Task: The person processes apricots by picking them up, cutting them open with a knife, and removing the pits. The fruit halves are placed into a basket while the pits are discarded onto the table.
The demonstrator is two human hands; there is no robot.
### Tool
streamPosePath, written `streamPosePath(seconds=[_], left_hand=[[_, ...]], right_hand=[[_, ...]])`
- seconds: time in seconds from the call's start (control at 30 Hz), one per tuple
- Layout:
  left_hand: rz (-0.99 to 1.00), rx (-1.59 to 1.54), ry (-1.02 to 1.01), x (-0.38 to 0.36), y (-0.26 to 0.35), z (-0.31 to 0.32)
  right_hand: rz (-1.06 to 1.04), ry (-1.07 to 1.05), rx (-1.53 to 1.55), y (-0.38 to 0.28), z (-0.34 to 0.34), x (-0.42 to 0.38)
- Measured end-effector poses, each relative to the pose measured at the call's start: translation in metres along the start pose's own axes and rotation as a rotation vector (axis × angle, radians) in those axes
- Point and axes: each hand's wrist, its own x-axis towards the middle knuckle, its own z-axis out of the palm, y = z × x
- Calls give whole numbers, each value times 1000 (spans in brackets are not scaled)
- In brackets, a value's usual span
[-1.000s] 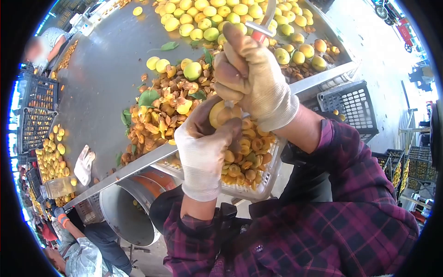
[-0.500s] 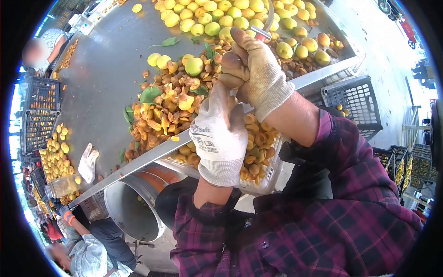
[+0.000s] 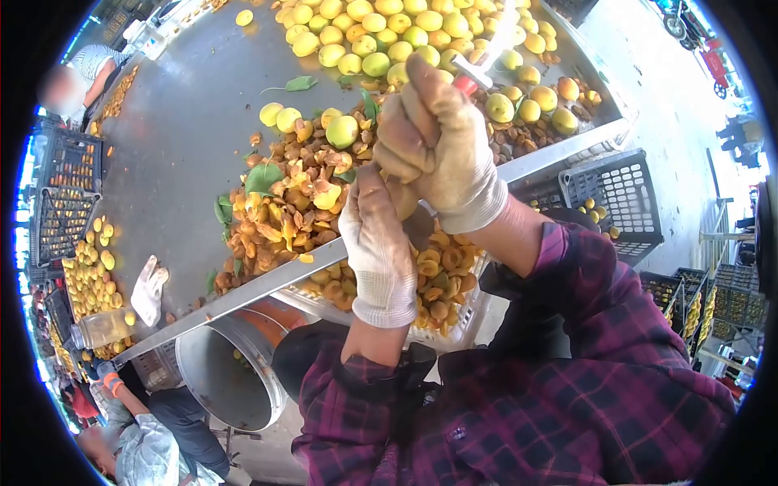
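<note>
Your left hand (image 3: 379,247) has turned edge-on since half a second ago, its printed glove back now hidden.
Head view: your right hand (image 3: 442,146) fists a red-handled knife (image 3: 478,69); left grip pinches a fruit (image 3: 403,197), mostly hidden, over the crate of halves (image 3: 442,275) at the worktop (image 3: 186,121) edge.

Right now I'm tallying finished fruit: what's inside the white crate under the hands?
The white crate holds pitted apricot halves; both gloved hands cover its middle.
</note>
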Motion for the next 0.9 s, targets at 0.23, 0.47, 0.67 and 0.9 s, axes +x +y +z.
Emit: streamPosePath(seconds=[0.23,0.47,0.67,0.9], left_hand=[[-201,-16,123,-8,38,-3],[-172,169,44,-4,43,-18],[-465,-540,264,-1,50,-14],[195,-119,269,-11,50,-5]], right_hand=[[103,-94,-39,8,9,-1],[194,-209,63,11,14,4],[146,-155,80,14,21,6],[131,54,154,6,27,-3]])
